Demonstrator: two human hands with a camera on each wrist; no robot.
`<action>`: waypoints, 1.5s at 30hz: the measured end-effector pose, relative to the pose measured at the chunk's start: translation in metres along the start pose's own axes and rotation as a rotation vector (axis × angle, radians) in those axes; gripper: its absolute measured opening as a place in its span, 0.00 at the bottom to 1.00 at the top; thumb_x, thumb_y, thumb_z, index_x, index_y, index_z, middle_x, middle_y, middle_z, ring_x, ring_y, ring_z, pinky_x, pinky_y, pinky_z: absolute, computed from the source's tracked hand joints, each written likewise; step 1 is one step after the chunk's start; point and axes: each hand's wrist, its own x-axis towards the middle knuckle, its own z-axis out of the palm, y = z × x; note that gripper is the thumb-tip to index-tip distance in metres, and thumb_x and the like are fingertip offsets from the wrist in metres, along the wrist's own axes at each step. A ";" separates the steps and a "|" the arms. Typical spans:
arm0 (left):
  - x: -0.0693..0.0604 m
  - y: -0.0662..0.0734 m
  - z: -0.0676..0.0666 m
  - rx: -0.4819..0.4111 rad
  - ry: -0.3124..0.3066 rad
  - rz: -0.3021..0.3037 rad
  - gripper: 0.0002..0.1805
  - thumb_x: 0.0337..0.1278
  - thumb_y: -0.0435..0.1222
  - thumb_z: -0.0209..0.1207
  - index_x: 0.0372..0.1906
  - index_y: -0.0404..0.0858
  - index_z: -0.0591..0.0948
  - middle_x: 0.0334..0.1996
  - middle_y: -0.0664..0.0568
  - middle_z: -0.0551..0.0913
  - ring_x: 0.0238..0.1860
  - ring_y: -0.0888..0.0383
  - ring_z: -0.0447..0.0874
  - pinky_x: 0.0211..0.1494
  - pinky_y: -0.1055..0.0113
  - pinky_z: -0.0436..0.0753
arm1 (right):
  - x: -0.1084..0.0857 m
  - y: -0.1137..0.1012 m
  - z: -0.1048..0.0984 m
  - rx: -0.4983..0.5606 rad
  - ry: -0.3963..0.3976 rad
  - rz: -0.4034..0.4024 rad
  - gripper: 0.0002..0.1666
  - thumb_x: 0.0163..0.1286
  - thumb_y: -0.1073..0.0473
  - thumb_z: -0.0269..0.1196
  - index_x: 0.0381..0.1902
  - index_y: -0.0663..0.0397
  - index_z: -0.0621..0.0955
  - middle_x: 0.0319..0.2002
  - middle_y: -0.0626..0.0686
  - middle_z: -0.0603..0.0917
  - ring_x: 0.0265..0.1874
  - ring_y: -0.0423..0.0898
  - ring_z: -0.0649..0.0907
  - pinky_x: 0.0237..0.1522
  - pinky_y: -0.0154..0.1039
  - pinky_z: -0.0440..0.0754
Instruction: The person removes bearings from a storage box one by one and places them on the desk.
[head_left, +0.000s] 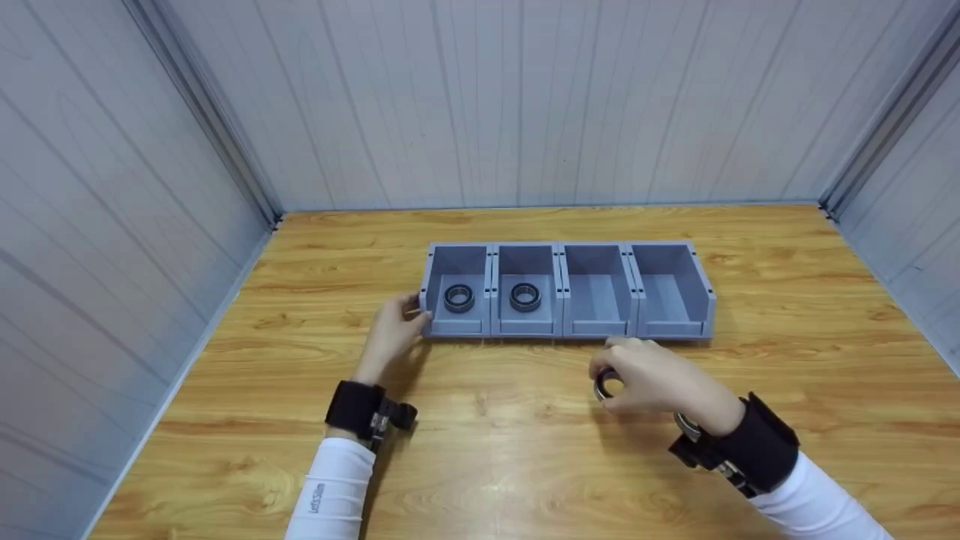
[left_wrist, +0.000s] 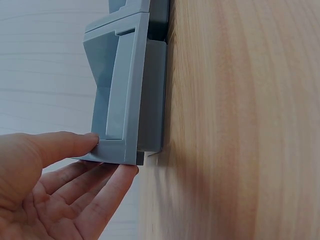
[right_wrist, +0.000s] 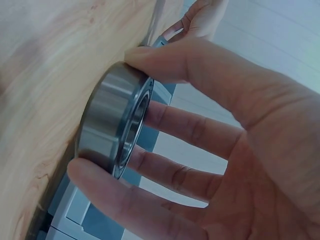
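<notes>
A thick metal ring (right_wrist: 107, 117), smooth and shiny on its outer band and dark around its open hole, is tilted between the thumb and fingertips of the right hand (head_left: 656, 379), just in front of 4 grey-blue plastic bins (head_left: 596, 328); a partly hidden ring (head_left: 687, 427) shows beside that hand. The bins stand upright in a row on the counter (head_left: 487, 442), the left hand (head_left: 394, 330) gripping the leftmost by its front corner. In the 2 leftmost bins, 2 similar rings (head_left: 459, 307) lie flat, 1 in each.
</notes>
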 end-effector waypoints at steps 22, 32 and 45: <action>0.001 -0.001 0.000 -0.011 0.012 -0.014 0.27 0.67 0.25 0.57 0.69 0.21 0.69 0.66 0.27 0.76 0.68 0.36 0.78 0.73 0.52 0.80 | -0.007 0.000 0.017 0.074 -0.078 0.033 0.13 0.56 0.62 0.73 0.40 0.53 0.87 0.39 0.51 0.86 0.36 0.46 0.83 0.39 0.43 0.83; -0.002 0.000 -0.001 0.003 0.006 -0.005 0.27 0.69 0.26 0.56 0.69 0.20 0.69 0.66 0.26 0.76 0.68 0.35 0.78 0.71 0.51 0.82 | -0.008 0.003 0.028 0.083 -0.030 -0.019 0.12 0.53 0.61 0.74 0.37 0.54 0.87 0.36 0.51 0.86 0.33 0.42 0.80 0.33 0.33 0.78; 0.001 0.001 0.000 0.004 0.004 -0.022 0.27 0.68 0.27 0.57 0.69 0.22 0.69 0.67 0.28 0.76 0.68 0.36 0.78 0.72 0.52 0.80 | -0.010 0.003 0.033 0.155 -0.107 0.017 0.14 0.57 0.61 0.74 0.42 0.51 0.88 0.40 0.51 0.84 0.37 0.45 0.81 0.38 0.36 0.80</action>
